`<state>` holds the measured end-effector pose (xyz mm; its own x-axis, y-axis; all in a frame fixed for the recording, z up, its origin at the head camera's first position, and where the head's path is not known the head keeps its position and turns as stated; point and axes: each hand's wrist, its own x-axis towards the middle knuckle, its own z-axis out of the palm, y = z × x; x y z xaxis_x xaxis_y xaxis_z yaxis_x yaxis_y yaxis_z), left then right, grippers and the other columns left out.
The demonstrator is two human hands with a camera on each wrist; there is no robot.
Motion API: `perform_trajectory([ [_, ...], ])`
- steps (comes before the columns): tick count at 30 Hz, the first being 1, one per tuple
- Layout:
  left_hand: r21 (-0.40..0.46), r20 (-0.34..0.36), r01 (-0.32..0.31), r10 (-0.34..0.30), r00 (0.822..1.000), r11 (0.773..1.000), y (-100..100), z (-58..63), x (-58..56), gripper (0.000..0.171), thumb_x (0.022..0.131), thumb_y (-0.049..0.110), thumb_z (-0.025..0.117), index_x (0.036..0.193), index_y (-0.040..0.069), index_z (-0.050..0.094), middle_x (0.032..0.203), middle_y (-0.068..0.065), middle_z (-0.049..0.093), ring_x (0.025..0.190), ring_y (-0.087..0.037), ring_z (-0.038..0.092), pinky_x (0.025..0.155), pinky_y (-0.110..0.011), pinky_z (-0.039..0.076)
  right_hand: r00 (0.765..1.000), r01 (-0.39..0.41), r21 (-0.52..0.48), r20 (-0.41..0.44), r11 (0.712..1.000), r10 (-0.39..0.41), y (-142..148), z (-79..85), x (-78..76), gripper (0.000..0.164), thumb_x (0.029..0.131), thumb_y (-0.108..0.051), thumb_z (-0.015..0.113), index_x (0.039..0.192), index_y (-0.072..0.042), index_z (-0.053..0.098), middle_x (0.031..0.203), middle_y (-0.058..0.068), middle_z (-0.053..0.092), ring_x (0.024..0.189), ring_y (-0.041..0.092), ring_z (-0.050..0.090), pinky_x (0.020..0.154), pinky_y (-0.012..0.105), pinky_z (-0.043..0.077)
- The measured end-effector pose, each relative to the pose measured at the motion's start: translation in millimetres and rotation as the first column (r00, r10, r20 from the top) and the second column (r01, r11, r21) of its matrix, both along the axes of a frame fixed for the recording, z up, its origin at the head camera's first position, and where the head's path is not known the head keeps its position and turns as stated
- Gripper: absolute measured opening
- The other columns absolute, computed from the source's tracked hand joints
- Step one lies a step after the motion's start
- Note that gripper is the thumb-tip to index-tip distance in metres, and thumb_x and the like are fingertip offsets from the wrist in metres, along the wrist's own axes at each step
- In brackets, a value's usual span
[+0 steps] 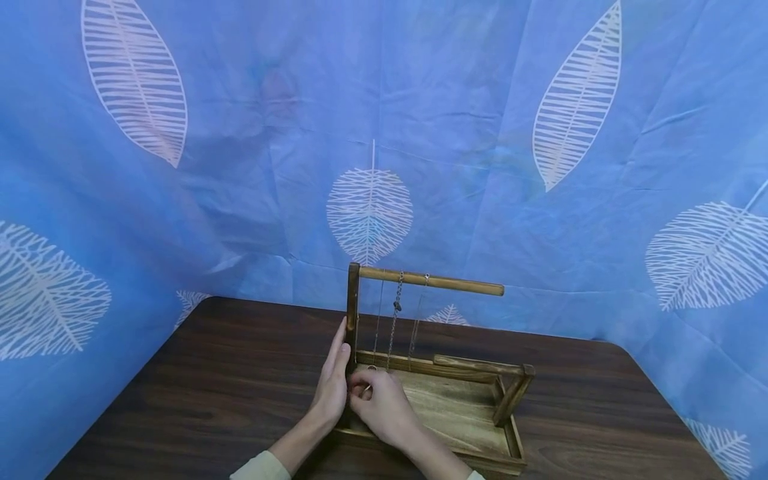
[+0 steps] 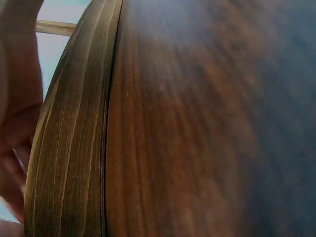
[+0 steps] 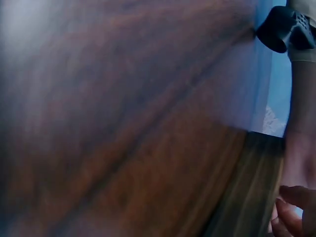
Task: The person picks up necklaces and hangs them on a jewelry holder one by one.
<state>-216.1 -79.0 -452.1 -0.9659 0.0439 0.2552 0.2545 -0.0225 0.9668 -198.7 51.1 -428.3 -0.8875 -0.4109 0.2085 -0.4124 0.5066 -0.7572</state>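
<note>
- Blue cloth (image 1: 456,133) (printed with pale leaves) rises behind the wooden stand (image 1: 513,397).
- The dark table (image 1: 240,373) lies under the stand.
- The stand has a shallow tray (image 1: 456,407), a tall post (image 1: 353,287) and an upper bar (image 1: 462,283).
- The left hand (image 1: 333,380) rests against the outer side of the stand's tall post, fingers straight.
- The right hand (image 1: 384,407) is over the stand's tray beside the tall post, thumb and fingers pinching a small shiny piece (image 1: 367,388).
- Three chains (image 1: 393,327) hang from the stand's upper bar.
- The small shiny piece, at the stand's tall-post end, is too small to identify.
</note>
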Motion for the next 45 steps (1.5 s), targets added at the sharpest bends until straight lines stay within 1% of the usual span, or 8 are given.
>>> perform_trajectory([
  [3, 0.008, -0.007, 0.011, -0.011, 1.0, 1.0, -1, 0.5, -0.5, 0.054, 0.113, 0.035, 0.025, 0.164, 0.021, 0.012, 0.168, -0.006, 0.005, 0.152, -0.035, 0.002, 0.114, -0.069, 0.004, 1.0, 0.006, 0.037, -0.005, 0.999, -0.006, -5, -6.7, -0.2, 0.014, 0.087, 0.002, 0.069, 0.096, -0.007, 0.074, 0.076, -0.01, 0.062, 0.059, 0.001, 0.054, 0.055, 0.021, 0.047],
  [6, 0.01, -0.013, 0.015, -0.015, 1.0, 1.0, -1, 0.6, -0.5, 0.054, 0.113, 0.035, 0.024, 0.164, 0.02, 0.012, 0.168, -0.007, 0.005, 0.152, -0.035, 0.001, 0.115, -0.068, 0.004, 1.0, 0.006, 0.07, -0.024, 0.997, -0.005, -10, -10.4, 1.2, 0.013, 0.085, 0.004, 0.07, 0.084, -0.009, 0.07, 0.068, -0.01, 0.056, 0.055, 0.001, 0.048, 0.051, 0.02, 0.043],
  [12, 0.001, -0.019, 0.014, -0.014, 1.0, 1.0, -1, 0.9, 1.0, 0.053, 0.113, 0.034, 0.024, 0.164, 0.022, 0.013, 0.168, -0.005, 0.005, 0.152, -0.034, 0.001, 0.116, -0.066, 0.003, 0.999, 0.024, 0.143, -0.033, 0.989, -0.02, -14, -14.9, 4.8, 0.029, 0.084, 0.004, 0.072, 0.069, -0.015, 0.057, 0.06, -0.01, 0.045, 0.053, 0.003, 0.04, 0.047, 0.02, 0.035],
  [17, -0.002, -0.029, 0.01, -0.01, 1.0, 1.0, 0, 0.5, 0.6, 0.053, 0.113, 0.033, 0.024, 0.164, 0.021, 0.013, 0.168, -0.007, 0.005, 0.152, -0.035, 0.002, 0.116, -0.066, 0.003, 0.997, 0.054, 0.187, -0.065, 0.981, -0.042, -15, -17.9, 2.8, 0.027, 0.083, 0.005, 0.072, 0.07, -0.014, 0.058, 0.06, -0.01, 0.044, 0.054, 0.004, 0.04, 0.047, 0.021, 0.035],
  [24, 0.002, -0.027, 0.007, -0.007, 1.0, 1.0, 0, 0.0, 0.7, 0.052, 0.113, 0.03, 0.024, 0.164, 0.023, 0.014, 0.168, -0.007, 0.006, 0.152, -0.036, 0.002, 0.115, -0.067, 0.004, 0.991, 0.101, 0.257, -0.107, 0.961, -0.076, -18, -16.7, 2.3, 0.02, 0.083, 0.004, 0.072, 0.074, -0.013, 0.065, 0.063, -0.01, 0.053, 0.057, 0.006, 0.046, 0.051, 0.025, 0.042],
  [32, -0.002, -0.03, 0.009, -0.009, 1.0, 1.0, -1, 0.1, 0.1, 0.052, 0.113, 0.031, 0.023, 0.164, 0.021, 0.013, 0.168, -0.007, 0.006, 0.152, -0.036, 0.002, 0.116, -0.066, 0.004, 0.991, 0.09, 0.318, -0.118, 0.944, -0.055, -20, -14.0, 1.4, 0.017, 0.087, 0.002, 0.071, 0.076, -0.011, 0.067, 0.064, -0.007, 0.057, 0.056, 0.005, 0.05, 0.05, 0.023, 0.044],
  [39, -0.012, -0.021, 0.011, -0.011, 1.0, 1.0, -1, 1.2, -0.1, 0.053, 0.113, 0.032, 0.023, 0.164, 0.021, 0.012, 0.168, -0.007, 0.005, 0.152, -0.036, 0.002, 0.116, -0.066, 0.004, 0.993, 0.083, 0.346, -0.108, 0.935, -0.049, -19, -11.9, 2.7, 0.018, 0.09, 0.003, 0.066, 0.079, -0.011, 0.067, 0.06, -0.009, 0.049, 0.05, 0.007, 0.046, 0.047, 0.022, 0.042],
  [45, -0.009, -0.022, 0.012, -0.012, 1.0, 1.0, -1, 1.1, 0.4, 0.054, 0.113, 0.033, 0.023, 0.164, 0.02, 0.012, 0.168, -0.007, 0.005, 0.152, -0.036, 0.001, 0.116, -0.066, 0.003, 0.994, 0.085, 0.358, -0.1, 0.93, -0.053, -17, -8.8, 4.6, 0.014, 0.094, 0.002, 0.062, 0.084, -0.009, 0.065, 0.065, -0.006, 0.05, 0.053, 0.007, 0.046, 0.047, 0.023, 0.042],
])
